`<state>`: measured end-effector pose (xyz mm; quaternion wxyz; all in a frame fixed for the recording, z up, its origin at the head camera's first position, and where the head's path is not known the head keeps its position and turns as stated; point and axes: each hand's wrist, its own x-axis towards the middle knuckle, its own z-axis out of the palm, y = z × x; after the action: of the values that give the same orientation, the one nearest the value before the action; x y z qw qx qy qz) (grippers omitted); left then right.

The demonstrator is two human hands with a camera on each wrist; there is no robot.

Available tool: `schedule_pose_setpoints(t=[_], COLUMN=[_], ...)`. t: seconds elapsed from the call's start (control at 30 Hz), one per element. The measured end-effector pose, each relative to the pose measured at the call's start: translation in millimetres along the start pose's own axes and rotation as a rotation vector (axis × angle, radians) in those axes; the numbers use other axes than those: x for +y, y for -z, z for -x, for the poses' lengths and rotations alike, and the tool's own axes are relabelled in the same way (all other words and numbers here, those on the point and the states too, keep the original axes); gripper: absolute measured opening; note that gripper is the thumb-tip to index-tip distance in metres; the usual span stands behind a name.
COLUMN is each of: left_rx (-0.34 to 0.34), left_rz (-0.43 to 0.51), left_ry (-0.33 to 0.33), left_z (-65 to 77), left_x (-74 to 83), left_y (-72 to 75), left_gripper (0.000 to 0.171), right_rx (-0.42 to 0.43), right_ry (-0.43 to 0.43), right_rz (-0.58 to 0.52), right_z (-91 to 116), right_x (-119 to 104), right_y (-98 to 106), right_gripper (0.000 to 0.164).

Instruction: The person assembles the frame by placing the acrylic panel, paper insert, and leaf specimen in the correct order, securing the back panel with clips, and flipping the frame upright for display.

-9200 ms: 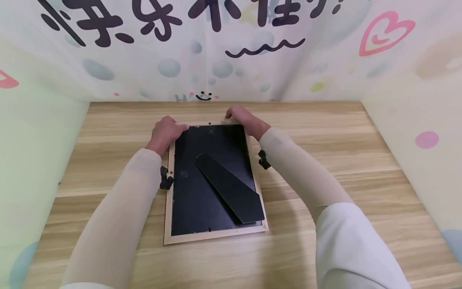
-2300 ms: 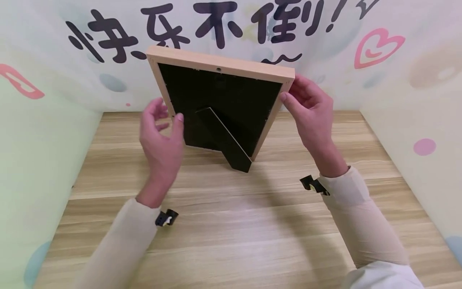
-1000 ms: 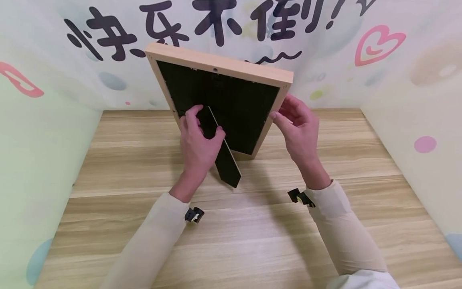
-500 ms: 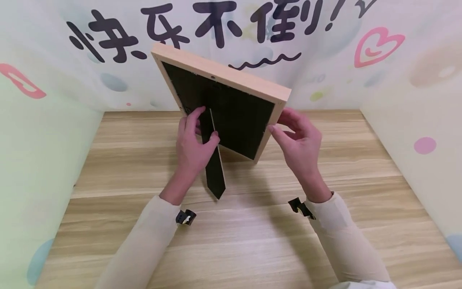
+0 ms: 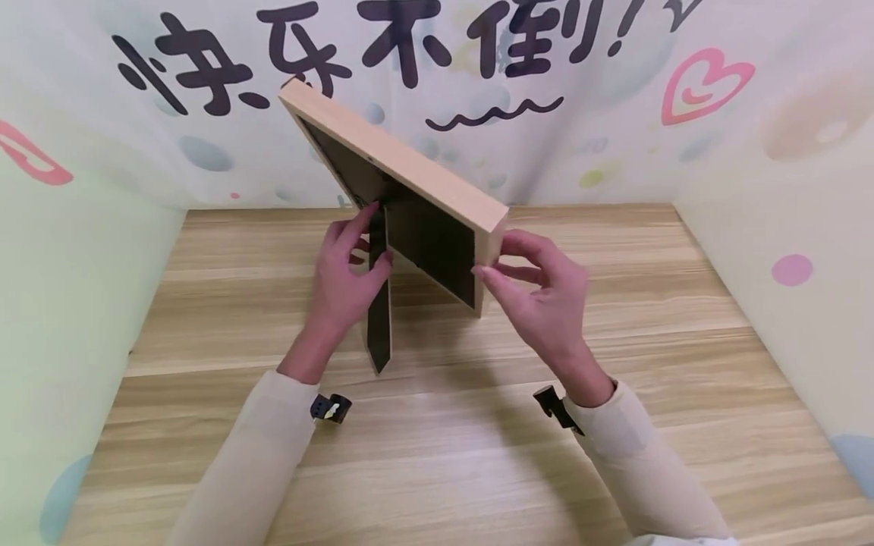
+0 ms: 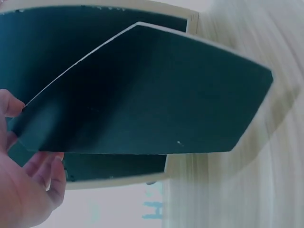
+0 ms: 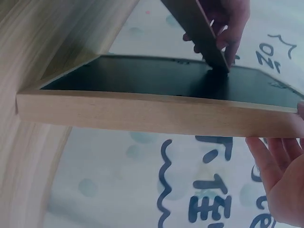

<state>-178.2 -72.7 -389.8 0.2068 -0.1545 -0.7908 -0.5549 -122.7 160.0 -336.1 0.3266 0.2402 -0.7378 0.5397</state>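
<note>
A wooden picture frame [image 5: 437, 178] stands tilted on the table, its black backing board [image 5: 437, 254] toward me and its top leaning my way. From the back juts a black easel stand [image 5: 378, 334], folded out at an angle. My left hand [image 5: 341, 280] pinches this stand near its hinge end, thumb on one edge and fingers on the other, as the left wrist view shows. My right hand [image 5: 546, 296] grips the frame's right side rail, thumb on the back side and fingers around the outer face. The frame's front is hidden.
The wood-grain table [image 5: 437, 455] runs back to a printed white curtain [image 5: 423, 136] with dark lettering, close behind the frame. Pale panels [image 5: 75, 250] close in the left and right sides. A small black wrist mount [image 5: 331, 408] sits on each cuff.
Earlier the frame lay face down; it was then stood up. My left hand moved from its side onto the stand. Since then the frame has turned, its right side coming nearer me.
</note>
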Motion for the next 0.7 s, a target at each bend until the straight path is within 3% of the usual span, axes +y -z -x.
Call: schedule_pose_setpoints(t=[0.27, 0.47, 0.7], left_rx=[-0.049, -0.070, -0.096], left_rz=[0.016, 0.013, 0.034], left_ry=[-0.026, -0.038, -0.017], left_z=[0.1, 0.6, 1.1], left_x=[-9.9, -12.9, -15.5], left_y=[12.3, 16.5, 19.6], left_gripper=[0.061, 0.061, 0.058], right_rx=[-0.049, -0.076, -0.088], right_ry=[0.123, 0.188, 0.219], right_rz=[0.108, 0.130, 0.144], right_z=[8, 12, 15], right_x=[-8, -12, -14], right_y=[-11, -14, -18], right_gripper=[0.033, 0.033, 0.033])
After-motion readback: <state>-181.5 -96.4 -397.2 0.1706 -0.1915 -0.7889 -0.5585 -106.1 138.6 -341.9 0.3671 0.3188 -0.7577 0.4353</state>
